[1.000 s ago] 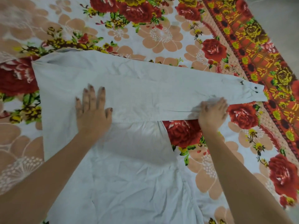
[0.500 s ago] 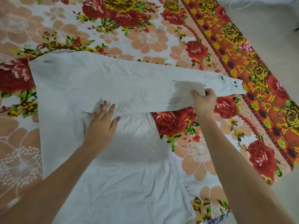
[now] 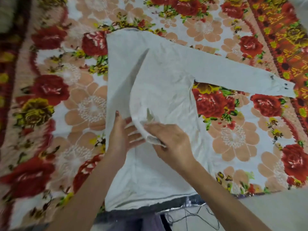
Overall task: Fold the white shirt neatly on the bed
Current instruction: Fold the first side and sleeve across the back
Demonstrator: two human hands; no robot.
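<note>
Both hands have left their spots of half a second ago: the right one has let go of the sleeve near the cuff, the left one has come off the shirt's body, and they now meet over the near middle of the garment.

Nearest, the hem (image 3: 150,198) of the white shirt (image 3: 163,84) lies along the near edge of the bed, with dark trousers (image 3: 133,220) and some loose thread (image 3: 191,214) just below it. The shirt is spread on the floral bedspread (image 3: 75,105), its body running from the near edge towards the far side.

A little farther in, the left hand (image 3: 122,135) lies with straight, spread fingers against the cloth, gripping nothing, its fingertips partly under a raised edge. Just to its right, touching the same fold, the right hand (image 3: 171,142) grasps the end of a curved strip of the shirt (image 3: 152,139), fingers closed on it; motion blur hides exactly how they lie. That strip arcs away from the hand towards the far left of the shirt, lifted enough to cast a shadow.

Farther still, one sleeve (image 3: 233,72) stretches flat to the right across the bedspread, ending in a buttoned cuff (image 3: 281,88) near the patterned border.
</note>
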